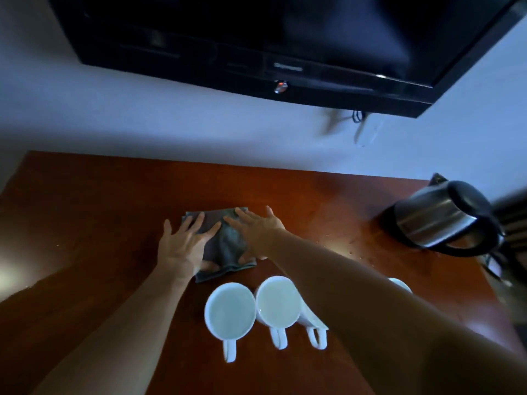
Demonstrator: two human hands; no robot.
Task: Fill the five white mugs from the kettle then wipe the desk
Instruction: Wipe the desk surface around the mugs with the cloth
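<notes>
Both hands, left [182, 246] and right [256, 229], press flat with fingers spread on a grey cloth [225, 246] just beyond water-filled white ceramic mugs [229, 312] on a reddish-brown wooden desk [99, 209].

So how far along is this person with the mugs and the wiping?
Filling looks mostly done: the two mugs fully in view hold liquid, and the kettle is set down at the far right. The other mugs are hidden behind the right arm. Wiping is in hand: the left hand and right hand lie flat on the grey cloth. Droplets near the kettle remain.
</notes>
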